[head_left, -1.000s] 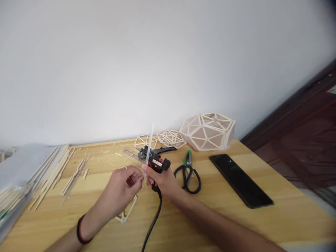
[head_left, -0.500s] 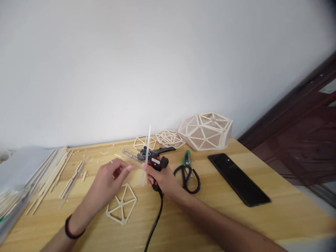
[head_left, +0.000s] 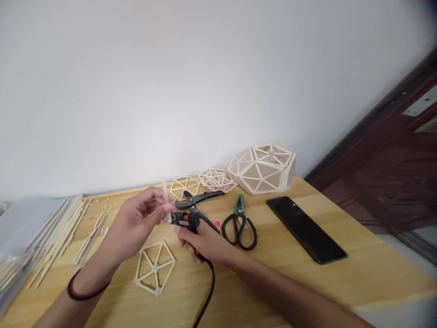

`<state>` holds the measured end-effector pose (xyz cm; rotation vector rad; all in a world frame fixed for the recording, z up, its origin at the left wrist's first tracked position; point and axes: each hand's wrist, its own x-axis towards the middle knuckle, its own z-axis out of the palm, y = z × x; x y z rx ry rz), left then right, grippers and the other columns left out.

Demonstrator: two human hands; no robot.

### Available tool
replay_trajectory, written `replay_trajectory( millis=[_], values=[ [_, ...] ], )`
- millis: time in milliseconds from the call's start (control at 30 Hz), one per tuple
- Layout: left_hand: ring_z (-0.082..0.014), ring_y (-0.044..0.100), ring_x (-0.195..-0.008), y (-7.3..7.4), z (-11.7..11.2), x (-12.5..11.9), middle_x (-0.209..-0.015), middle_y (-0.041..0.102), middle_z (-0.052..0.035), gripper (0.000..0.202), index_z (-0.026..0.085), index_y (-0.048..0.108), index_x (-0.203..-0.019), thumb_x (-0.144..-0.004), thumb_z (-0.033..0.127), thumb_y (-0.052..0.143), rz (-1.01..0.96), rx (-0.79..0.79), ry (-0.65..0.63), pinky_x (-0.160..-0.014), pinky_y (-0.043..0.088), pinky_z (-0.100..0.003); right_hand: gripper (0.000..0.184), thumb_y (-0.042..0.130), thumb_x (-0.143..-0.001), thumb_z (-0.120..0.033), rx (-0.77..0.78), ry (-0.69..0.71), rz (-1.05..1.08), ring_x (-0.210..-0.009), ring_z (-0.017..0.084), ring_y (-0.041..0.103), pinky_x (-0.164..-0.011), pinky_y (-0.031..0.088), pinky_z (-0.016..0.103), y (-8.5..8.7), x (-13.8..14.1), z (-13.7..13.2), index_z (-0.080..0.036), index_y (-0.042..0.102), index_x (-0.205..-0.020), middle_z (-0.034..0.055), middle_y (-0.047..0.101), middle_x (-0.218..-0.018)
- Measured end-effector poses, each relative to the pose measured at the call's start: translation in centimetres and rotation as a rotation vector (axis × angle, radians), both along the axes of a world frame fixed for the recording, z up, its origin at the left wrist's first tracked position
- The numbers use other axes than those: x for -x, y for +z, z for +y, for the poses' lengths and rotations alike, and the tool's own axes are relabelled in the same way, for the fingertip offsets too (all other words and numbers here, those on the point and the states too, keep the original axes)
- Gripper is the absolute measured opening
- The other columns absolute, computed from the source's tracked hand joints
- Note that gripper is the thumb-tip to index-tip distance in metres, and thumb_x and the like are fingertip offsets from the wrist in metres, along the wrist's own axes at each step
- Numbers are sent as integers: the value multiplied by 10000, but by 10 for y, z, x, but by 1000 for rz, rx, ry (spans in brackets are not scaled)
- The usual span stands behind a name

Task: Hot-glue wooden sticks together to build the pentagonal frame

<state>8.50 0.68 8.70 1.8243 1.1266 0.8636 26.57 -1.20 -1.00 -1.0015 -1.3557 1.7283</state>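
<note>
My left hand is closed, thumb and fingers pinching a translucent glue stick that points upward. Wrapped round the handle of a black hot glue gun is my right hand. The lower part of the stick is beside the gun's left end; whether they touch I cannot tell. Below my hands, a flat pentagon frame of wooden sticks with inner spokes lies on the table. Just behind the gun are black cutting pliers. The gun's black cord runs toward me.
Black-handled scissors and a black phone lie on the right. Along the wall stand a covered polyhedron, stacked stick frames and another frame. Loose wooden sticks cover the left side of the wooden table.
My left hand has moved up and taken the glue stick from beside my right thumb. The glue gun has shifted left and slightly down. The view has turned slightly.
</note>
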Motion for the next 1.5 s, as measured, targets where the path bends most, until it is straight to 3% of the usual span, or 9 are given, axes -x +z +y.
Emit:
replay_trajectory(
  millis=[133, 267, 433, 733, 1133, 1367, 1500],
  values=[
    [-156, 649, -775, 21, -1, -22, -829, 717, -15, 145, 179, 682, -934, -940, 315, 633, 113, 9, -166, -730, 500, -268, 414, 665, -879, -537, 77, 255, 5, -380, 52, 436, -313, 401, 173, 10, -1, -5, -190, 565, -678, -47, 577, -624],
    [-158, 626, -775, 18, 1, -33, -852, 717, -11, 129, 185, 683, -878, -925, 287, 620, 230, 9, -244, -730, 486, -275, 394, 642, -905, -470, 95, 369, -20, -374, 46, 420, -319, 392, 158, 19, -3, -6, -179, 578, -649, -57, 554, -563],
    [-172, 651, -799, 12, 5, -33, -857, 726, -18, 117, 187, 673, -863, -905, 292, 643, 287, 10, -260, -724, 495, -275, 405, 601, -953, -424, 59, 397, -112, -331, 45, 409, -308, 344, 150, 21, -7, -3, -178, 585, -631, -88, 484, -464],
    [-160, 638, -742, 20, 7, -45, -808, 720, -11, 86, 190, 684, -865, -896, 242, 623, 340, 38, -316, -700, 483, -262, 348, 603, -966, -445, -22, 426, -260, -315, 38, 431, -346, 347, 136, 18, -12, -4, -185, 582, -735, -103, 480, -458],
    [-154, 623, -653, 19, 6, -46, -729, 696, 1, 89, 192, 701, -858, -837, 175, 616, 386, 45, -332, -566, 435, -233, 484, 595, -933, -614, -16, 515, -155, -355, 64, 457, -361, 388, 172, 18, -11, -3, -194, 583, -694, -87, 486, -481],
    [-146, 603, -606, 17, 5, -52, -675, 672, 25, 124, 196, 656, -805, -782, 95, 588, 487, -36, -289, -535, 396, -242, 402, 602, -959, -460, -91, 440, -204, -374, 56, 486, -384, 371, 153, 18, -10, -4, -182, 598, -669, -77, 519, -479],
    [-159, 632, -660, 21, 7, -51, -734, 705, 9, 155, 195, 685, -823, -789, 88, 578, 488, 1, -374, -566, 423, -242, 372, 627, -937, -423, -99, 449, -194, -368, 57, 471, -369, 364, 158, 26, -11, -6, -184, 599, -653, -78, 518, -477]
  ],
)
